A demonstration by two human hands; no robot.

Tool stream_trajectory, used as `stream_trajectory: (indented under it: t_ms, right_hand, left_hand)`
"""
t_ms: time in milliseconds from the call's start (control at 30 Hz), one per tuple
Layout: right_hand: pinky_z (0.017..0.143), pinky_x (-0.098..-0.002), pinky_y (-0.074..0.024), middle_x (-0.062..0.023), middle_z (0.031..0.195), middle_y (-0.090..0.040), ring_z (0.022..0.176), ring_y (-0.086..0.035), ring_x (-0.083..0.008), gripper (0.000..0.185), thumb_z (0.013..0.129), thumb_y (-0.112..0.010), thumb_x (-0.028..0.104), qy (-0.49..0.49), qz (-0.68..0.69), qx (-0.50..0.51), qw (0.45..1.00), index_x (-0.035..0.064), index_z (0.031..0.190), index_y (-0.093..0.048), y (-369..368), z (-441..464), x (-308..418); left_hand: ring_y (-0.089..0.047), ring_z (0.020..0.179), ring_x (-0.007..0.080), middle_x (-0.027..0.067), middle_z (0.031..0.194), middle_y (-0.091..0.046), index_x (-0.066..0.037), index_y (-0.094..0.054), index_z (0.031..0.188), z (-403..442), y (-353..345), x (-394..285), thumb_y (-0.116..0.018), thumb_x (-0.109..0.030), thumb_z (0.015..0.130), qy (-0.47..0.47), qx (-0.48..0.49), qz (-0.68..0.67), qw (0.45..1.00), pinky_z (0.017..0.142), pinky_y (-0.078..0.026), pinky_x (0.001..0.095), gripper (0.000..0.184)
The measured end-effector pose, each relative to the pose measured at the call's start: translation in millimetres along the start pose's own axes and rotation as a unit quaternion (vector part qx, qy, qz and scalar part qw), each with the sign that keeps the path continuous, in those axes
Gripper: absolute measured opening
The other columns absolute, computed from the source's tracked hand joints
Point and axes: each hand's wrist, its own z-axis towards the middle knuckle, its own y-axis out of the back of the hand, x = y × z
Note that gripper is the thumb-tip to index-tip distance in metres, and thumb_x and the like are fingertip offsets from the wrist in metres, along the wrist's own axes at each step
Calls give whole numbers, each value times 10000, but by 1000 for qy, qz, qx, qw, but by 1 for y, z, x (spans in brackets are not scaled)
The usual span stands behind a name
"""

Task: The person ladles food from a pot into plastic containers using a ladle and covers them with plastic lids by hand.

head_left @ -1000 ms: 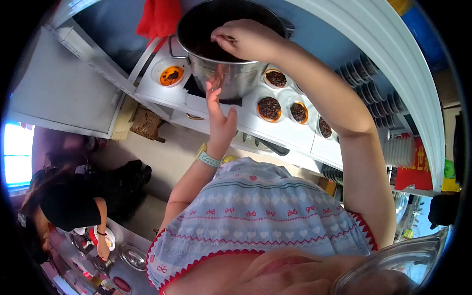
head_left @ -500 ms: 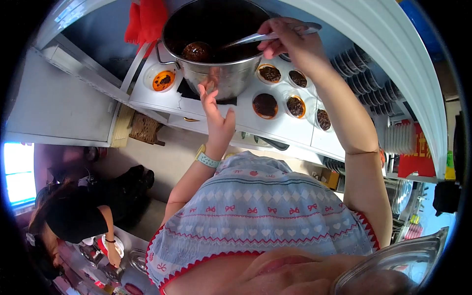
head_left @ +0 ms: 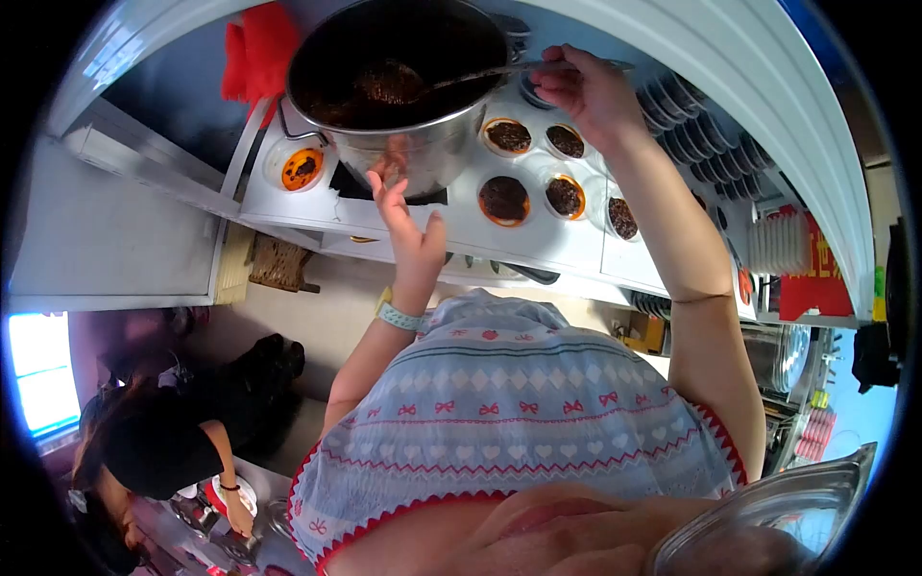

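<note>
A big steel pot (head_left: 413, 158) with dark contents stands on the white counter (head_left: 567, 245). My right hand (head_left: 588, 96) grips the handle of a ladle (head_left: 471, 77), whose bowl lies inside the pot at the dark surface. Fingers slightly spread, my left hand (head_left: 408, 230) is beside the front wall of the pot and holds nothing; whether the fingertips touch the steel I cannot tell. To the right of the pot several round containers hold dark food over orange, among them a front one (head_left: 504, 200). Left of the pot sits another container (head_left: 302, 169), mostly orange inside.
Red cloth or gloves (head_left: 259, 53) hang behind the pot's left side. Stacks of lids or bowls (head_left: 706, 134) stand at the right rear, near white stacked containers (head_left: 778, 242). At the lower left, another person (head_left: 158, 437) in black reaches over a separate work surface.
The ladle has come into view in my right hand, which moved right from above the pot. Its bowl now sits lower in the pot than half a second ago. The view has shifted slightly.
</note>
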Motion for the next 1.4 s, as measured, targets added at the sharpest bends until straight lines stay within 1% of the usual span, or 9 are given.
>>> stream_trajectory:
  t_ms: [300,367,833,967,1033,1067,1100,1267,1400]
  right_hand:
    - [740,-338,-601,-178,910,-678,836,-702,-246,300,989,-500,245,19,-20,-14,1000,-32,1042,-603,3,-10,-3]
    - [742,-337,-600,-176,910,-677,836,-702,-246,299,991,-494,243,45,5,-2,999,-30,1040,-607,6,-11,-2]
    - [714,-348,-594,-140,875,-662,799,-670,-226,263,987,-501,234,86,78,-86,990,-9,1018,-596,22,-29,24]
    - [644,-358,-584,-108,854,-645,717,-633,-204,230,988,-507,264,139,159,-173,962,46,1009,-580,62,-60,37]
    - [668,-361,-567,-138,940,-636,815,-634,-219,250,990,-504,237,110,155,15,982,12,1092,-544,160,-69,31]
    - [738,-325,-599,-174,888,-670,838,-693,-243,274,988,-491,195,118,120,-78,983,-54,1025,-601,177,-99,49]
    - [717,-296,-594,-182,886,-665,821,-688,-234,264,990,-482,176,121,102,-65,985,-61,1033,-591,196,-127,57]
    - [750,-300,-590,-198,916,-661,833,-674,-212,268,1000,-463,196,162,134,-212,954,-43,1029,-580,282,-265,62]
    - [745,-307,-594,-174,861,-678,781,-688,-214,257,1002,-456,190,196,94,-365,905,-27,1003,-592,350,-364,45]
  left_hand:
    - [31,1483,281,182,1588,24,-95,-335,1320,0,0,-2,-524,91,800,3,6,-17,1000,1149,-118,428,584]
    - [-15,1475,349,292,1563,72,-26,-299,1345,0,0,-2,-538,79,790,-12,6,-4,1000,1149,-122,426,613]
    - [-7,1481,302,218,1586,89,-35,-298,1360,-5,-10,-10,-517,127,783,12,-12,-12,1000,1159,-120,392,638]
    - [-289,1346,289,182,1434,-243,-32,-370,1235,-22,-27,-1,-452,185,729,-102,-72,-48,991,1132,-229,392,556]
    - [-382,1234,249,163,1325,-334,-41,-402,1184,-34,-41,-12,-460,179,732,-107,-59,-54,991,1060,-321,375,506]
    - [-422,1145,218,147,1263,-384,-34,-415,1146,-40,-47,-12,-461,161,765,-110,3,-74,991,1007,-355,348,430]
    - [-462,1056,187,130,1200,-434,-26,-428,1107,-46,-56,-13,-462,143,799,-113,64,-94,987,953,-388,321,353]
    - [-538,923,277,137,975,-556,-12,-537,923,-66,-148,-49,-534,59,818,-79,255,-105,958,859,-431,353,128]
    - [-564,991,323,145,1037,-590,-21,-563,976,-103,-243,-64,-562,22,808,-125,412,-82,899,884,-448,385,174]
